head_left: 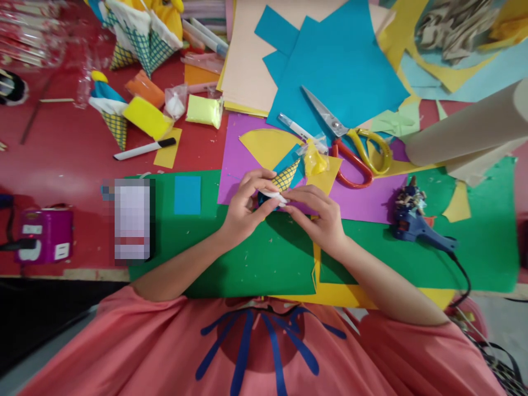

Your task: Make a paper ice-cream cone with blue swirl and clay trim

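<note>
Grid-patterned cone [286,176], yellow with dark lines, is held over the near part of the purple sheet [363,201], its tip pointing away from the person and a little to the right. Thumb and fingers of the left hand [245,206] are clamped on it near its wide end, where a white strip [271,194] shows. Fingertips of the right hand [319,212] meet the strip's right end; whether they pinch it or merely touch it, I cannot tell. Green sheet [256,264] spreads below both forearms, with a blue glue gun [416,223] lying on its right part. Just beyond the cone are a bag of yellow clay [315,160] and a yellow fan-shaped piece [264,146]. Open scissors [337,128] lie farther right, their blades over a large blue sheet [330,60].
</note>
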Available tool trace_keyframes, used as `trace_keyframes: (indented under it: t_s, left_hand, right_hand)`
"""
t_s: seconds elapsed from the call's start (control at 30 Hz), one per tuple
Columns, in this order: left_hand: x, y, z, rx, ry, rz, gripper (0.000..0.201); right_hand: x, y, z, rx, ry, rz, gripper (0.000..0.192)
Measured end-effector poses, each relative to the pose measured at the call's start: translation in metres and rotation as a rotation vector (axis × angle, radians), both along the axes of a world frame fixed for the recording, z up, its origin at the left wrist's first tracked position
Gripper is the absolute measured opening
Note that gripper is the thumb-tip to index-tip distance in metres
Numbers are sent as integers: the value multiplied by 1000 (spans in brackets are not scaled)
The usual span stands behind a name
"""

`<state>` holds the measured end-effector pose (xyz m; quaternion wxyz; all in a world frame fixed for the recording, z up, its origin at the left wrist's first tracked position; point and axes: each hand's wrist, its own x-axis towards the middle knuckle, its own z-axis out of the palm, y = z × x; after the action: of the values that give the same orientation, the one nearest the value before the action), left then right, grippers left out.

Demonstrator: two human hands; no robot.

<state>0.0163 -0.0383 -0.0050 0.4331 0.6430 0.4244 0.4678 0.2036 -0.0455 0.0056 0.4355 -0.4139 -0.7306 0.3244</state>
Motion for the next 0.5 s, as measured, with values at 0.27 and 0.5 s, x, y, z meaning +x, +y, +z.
trace_keyframes:
  t_s: [0.27,0.5]
  left_hand:
    - [2,-1,0,11,92,-23,20]
    - [2,-1,0,68,95,-30,16]
  right_hand:
    - [-1,2,1,-130,94,-3,8]
    - [-2,3,0,-399,230,31,10]
